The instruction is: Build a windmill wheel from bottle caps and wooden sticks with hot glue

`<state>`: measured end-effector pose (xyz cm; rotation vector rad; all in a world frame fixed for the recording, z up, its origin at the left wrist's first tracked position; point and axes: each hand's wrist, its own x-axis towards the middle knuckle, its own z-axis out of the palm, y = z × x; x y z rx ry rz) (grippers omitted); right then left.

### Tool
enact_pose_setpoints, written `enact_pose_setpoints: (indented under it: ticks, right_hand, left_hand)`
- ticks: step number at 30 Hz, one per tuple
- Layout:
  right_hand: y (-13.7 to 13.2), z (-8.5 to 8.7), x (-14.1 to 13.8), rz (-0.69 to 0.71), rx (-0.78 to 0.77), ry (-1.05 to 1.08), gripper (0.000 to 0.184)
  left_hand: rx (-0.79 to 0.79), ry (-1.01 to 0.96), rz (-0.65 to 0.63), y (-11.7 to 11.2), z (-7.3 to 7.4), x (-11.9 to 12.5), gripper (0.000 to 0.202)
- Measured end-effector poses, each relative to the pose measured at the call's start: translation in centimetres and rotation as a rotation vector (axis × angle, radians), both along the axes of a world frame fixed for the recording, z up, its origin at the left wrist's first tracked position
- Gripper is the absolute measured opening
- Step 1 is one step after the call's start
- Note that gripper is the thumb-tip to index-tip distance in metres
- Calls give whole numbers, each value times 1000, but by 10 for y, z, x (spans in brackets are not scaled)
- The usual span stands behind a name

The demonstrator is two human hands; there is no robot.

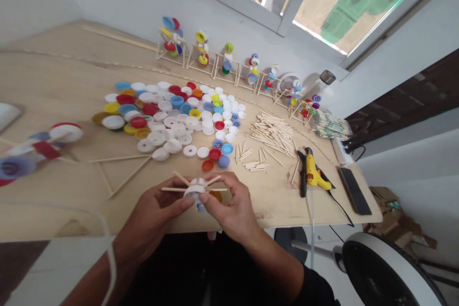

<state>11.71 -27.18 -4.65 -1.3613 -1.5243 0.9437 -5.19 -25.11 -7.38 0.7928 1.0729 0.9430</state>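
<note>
Both hands hold one small piece over the near edge of the wooden table (53, 81): a white cap hub with wooden stick spokes (195, 188) fanning out of it. My left hand (158, 213) pinches the hub from the left. My right hand (229, 205) grips it from the right, fingers curled, with a small blue cap (201, 207) and an orange cap (216, 195) showing under the fingers.
A heap of coloured and white bottle caps (172, 114) lies mid-table, loose sticks (272, 131) to its right. A yellow glue gun (313, 173) and a phone (354, 190) sit at the right edge. Several finished cap wheels (202, 48) line the back wall; another (39, 146) is at left.
</note>
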Motion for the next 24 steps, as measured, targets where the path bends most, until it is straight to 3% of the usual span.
enact_pose_setpoints:
  ticks: [4,8,11,14,20,24]
  right_hand:
    - [16,8,25,22,128,-116,18]
    - [41,8,42,-42,203,-457,18]
    - [58,5,39,56,175,-780,23]
    - [72,0,29,180,196,-967,22]
    - [91,-9,23,267,293,-1063,12]
    - [79,-5,31,211,361,-1004,15]
  left_hand:
    - [-47,-7,90,0,0,1,42]
    - [-83,-32,194,0,-2,3,42]
    - [-116,-69,237,0,-2,4,42]
    - [-136,-115,250,0,-2,4,44]
    - [-120,-136,239,0,-2,4,43]
    - [-113,-161,233,0,-4,4,42]
